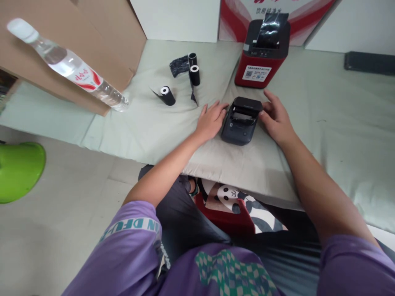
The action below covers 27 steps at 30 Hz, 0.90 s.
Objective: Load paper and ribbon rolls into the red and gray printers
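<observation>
A small dark label printer (239, 131) lies on the cloth-covered table in front of me, its lid (247, 103) raised and a dark strip showing in the slot. My left hand (211, 120) rests flat on the cloth at the printer's left, fingers stretched out with the tips by its side. At the other side is my right hand (277, 118), thumb and fingers apart, fingertips against the right edge near the lid. Behind it stands a red and black printer (261, 61) with a glossy black strip (271, 31) coming out of its top.
Several black paper rolls, one of them a roll (168, 98) with a loose end, stand to the left. A tall water bottle (77, 72) leans across the cardboard (101, 37). A dark flat object (370, 62) lies far right. A green stool (21, 170) is on the floor.
</observation>
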Tool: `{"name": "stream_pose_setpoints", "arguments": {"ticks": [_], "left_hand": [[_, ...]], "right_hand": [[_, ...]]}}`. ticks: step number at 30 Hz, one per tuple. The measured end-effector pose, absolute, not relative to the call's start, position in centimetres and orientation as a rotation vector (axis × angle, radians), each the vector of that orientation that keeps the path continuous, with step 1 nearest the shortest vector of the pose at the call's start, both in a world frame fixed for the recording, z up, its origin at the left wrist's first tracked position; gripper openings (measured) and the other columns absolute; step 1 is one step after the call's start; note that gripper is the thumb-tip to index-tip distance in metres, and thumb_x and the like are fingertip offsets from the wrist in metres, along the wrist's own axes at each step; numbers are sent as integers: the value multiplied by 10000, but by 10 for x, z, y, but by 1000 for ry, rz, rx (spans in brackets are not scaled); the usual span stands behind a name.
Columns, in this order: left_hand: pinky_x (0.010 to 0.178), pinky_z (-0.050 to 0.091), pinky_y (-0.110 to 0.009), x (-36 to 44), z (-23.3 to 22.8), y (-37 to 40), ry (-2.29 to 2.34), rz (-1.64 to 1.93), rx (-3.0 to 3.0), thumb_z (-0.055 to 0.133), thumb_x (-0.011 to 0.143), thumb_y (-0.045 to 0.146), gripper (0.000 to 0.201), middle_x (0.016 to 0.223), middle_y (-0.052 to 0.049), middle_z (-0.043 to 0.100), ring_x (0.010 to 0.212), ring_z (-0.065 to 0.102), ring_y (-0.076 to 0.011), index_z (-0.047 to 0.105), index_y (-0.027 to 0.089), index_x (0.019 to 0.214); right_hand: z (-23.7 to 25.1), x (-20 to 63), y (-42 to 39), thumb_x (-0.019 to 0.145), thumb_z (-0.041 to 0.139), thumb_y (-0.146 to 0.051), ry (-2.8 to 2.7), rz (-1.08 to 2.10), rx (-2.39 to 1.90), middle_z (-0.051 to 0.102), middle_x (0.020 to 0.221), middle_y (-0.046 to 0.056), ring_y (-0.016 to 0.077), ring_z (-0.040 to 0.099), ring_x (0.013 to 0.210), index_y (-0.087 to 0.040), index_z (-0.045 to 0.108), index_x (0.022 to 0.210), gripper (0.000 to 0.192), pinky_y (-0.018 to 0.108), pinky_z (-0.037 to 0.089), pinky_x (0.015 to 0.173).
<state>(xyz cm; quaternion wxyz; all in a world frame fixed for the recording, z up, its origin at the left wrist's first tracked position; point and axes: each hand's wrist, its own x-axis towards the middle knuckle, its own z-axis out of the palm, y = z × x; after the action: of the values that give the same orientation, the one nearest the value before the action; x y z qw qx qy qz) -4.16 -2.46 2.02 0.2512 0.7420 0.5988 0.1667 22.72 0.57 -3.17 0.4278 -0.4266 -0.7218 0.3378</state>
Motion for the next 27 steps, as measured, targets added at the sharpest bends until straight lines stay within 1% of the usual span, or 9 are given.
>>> {"name": "stream_pose_setpoints", "arguments": {"ticks": [3,6,9,12,16,19,22,24,27], "left_hand": [[1481,105,-462,-42,21,-25,1624,424,2048,274,1173,281,549,1777,31,510,1739,330,-161,590,323,1621],[1478,113,-494,-42,20,-24,1618,417,2065,271,1172,305,554,1782,37,502,1738,334,-180,597,341,1618],[1477,117,-491,-41,22,-25,1623,409,2070,258,1168,306,566,1780,36,504,1734,343,-180,597,339,1620],[1478,115,-484,-41,24,-26,1623,398,2072,246,1165,300,572,1783,31,502,1735,341,-180,597,332,1616],[1478,115,-482,-41,23,-26,1623,397,2082,252,1163,290,566,1787,22,497,1732,348,-183,604,312,1605],[1479,118,-479,-41,22,-26,1626,403,2087,258,1166,294,559,1788,24,496,1730,351,-183,605,311,1604],[1478,122,-477,-41,21,-25,1629,402,2089,257,1170,298,555,1784,27,501,1729,352,-178,604,321,1603],[1477,123,-472,-41,21,-26,1627,404,2089,259,1170,296,553,1783,22,504,1728,354,-178,608,317,1599],[1478,117,-468,-42,21,-26,1624,409,2086,259,1165,297,558,1781,29,506,1730,349,-176,607,322,1601]], "right_hand": [[-33,227,5,946,652,-835,-1685,684,-1173,823,1092,78,348,752,1069,-367,594,1516,739,607,579,1002],[-31,228,5,926,694,-829,-1549,566,-1255,783,887,74,308,700,839,-339,716,1202,562,576,566,871],[-27,229,4,942,711,-785,-1625,495,-1242,724,792,63,304,676,830,-333,711,899,455,556,564,838],[-21,225,0,989,679,-725,-1774,467,-1122,683,763,53,299,685,866,-315,684,755,471,551,584,867],[-10,217,-9,958,711,-720,-1759,494,-992,720,841,57,277,696,813,-311,733,742,463,568,616,856],[-4,216,-14,916,714,-774,-1725,513,-1051,758,884,75,335,734,900,-344,783,771,460,630,619,887],[-2,217,-17,889,733,-791,-1689,566,-1061,794,962,94,381,732,986,-407,841,858,400,681,584,922],[-2,217,-16,882,766,-758,-1663,593,-1010,790,965,99,359,717,953,-416,885,981,376,657,572,915],[-5,216,-14,888,808,-664,-1709,603,-922,752,888,61,284,689,851,-387,904,1113,370,557,577,859]]}}
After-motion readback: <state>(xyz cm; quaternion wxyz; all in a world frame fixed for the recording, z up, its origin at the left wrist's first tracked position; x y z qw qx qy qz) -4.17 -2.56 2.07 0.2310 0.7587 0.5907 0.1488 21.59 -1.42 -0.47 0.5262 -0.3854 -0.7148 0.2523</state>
